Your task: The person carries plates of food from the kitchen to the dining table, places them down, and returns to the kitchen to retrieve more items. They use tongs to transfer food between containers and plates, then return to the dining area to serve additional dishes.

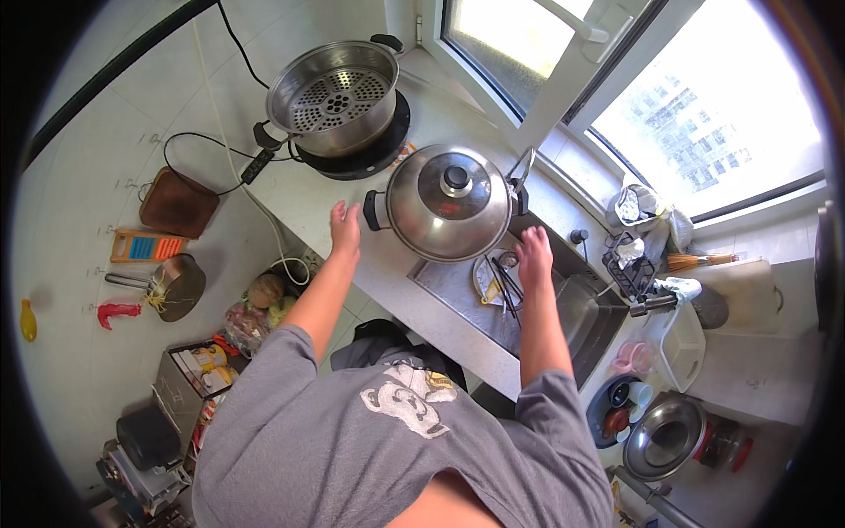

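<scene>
A steel pot lid with a glass centre and black knob covers a pot whose black side handles stick out left and right. It stands on the counter, overlapping the sink's corner in view. My left hand is held just left of the left handle, fingers apart and holding nothing. My right hand hovers below the right handle, above the sink, and it too is empty. Beyond the lidded pot, an uncovered steel steamer pot with a perforated bottom sits on a black round cooker.
The sink holds a plate and chopsticks. A faucet rises behind the lidded pot. An open window leans in at the back right. Cables run along the left wall. A black wire caddy stands right of the sink.
</scene>
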### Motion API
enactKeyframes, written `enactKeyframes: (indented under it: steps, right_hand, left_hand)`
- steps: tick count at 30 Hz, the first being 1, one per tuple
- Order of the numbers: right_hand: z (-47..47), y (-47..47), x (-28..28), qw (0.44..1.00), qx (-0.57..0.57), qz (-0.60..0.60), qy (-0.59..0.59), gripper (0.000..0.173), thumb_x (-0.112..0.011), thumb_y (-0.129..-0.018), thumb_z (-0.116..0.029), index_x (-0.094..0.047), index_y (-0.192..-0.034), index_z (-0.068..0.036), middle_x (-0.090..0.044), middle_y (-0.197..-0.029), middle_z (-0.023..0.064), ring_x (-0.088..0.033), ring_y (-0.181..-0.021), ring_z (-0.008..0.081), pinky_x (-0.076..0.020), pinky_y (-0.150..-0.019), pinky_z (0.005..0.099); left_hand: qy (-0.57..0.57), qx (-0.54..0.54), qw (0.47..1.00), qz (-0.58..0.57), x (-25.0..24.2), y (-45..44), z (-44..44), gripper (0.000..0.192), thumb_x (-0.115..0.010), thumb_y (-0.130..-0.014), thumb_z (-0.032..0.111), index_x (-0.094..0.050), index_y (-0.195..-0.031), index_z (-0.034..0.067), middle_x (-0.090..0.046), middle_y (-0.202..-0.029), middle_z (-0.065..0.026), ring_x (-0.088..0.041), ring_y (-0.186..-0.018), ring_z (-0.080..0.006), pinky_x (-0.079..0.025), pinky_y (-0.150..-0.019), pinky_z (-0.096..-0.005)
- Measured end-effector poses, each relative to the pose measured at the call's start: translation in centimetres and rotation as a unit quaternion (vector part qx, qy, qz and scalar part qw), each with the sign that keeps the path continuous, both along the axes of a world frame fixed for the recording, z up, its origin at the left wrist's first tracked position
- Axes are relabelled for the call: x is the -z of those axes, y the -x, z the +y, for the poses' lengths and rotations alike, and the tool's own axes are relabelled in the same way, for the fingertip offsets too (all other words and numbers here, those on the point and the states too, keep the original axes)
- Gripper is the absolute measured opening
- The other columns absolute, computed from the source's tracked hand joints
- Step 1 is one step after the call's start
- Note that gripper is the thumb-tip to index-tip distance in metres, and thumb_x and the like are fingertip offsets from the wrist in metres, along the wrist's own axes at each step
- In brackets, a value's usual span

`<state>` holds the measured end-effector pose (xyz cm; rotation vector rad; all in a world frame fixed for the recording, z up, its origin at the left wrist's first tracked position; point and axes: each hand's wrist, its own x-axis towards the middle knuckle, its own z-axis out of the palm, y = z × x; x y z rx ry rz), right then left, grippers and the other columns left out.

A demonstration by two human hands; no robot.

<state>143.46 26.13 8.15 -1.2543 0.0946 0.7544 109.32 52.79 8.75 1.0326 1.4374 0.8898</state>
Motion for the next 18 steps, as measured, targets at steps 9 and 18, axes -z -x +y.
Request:
enactKeyframes:
  steps: [9, 18]
  right_hand:
    - [9.2, 3.0, 0.2, 0.988, -0.043, 0.010, -0.149, 0.029, -0.067, -0.097, 0.003, -0.062, -0.126, 0.004, -0.070, -0.112, 0.0098, -0.070, -0.100, 0.0212, -0.0575, -0.092, 0.0349]
    - [6.5, 18.6, -19.0, 0.999, 0.048, -0.015, -0.012, 0.032, -0.061, -0.106, -0.008, -0.054, -0.136, 0.001, -0.069, -0.123, 0.0129, -0.069, -0.111, 0.0225, -0.0565, -0.098, 0.0364]
  left_hand:
    - [0.109, 0.048, 0.988, -0.099, 0.0, -1.3, 4.9, 0.044, -0.061, -0.102, 0.049, -0.068, -0.102, 0.005, -0.065, -0.090, -0.0029, -0.059, -0.064, -0.0155, -0.049, -0.057, -0.0301]
    - [0.168, 0.171, 0.945, -0.222, -16.4, 11.2, 6.3, 0.076, -0.060, -0.104, 0.038, -0.034, -0.159, -0.007, -0.061, -0.129, -0.0071, -0.060, -0.099, -0.0155, -0.051, -0.089, -0.0316]
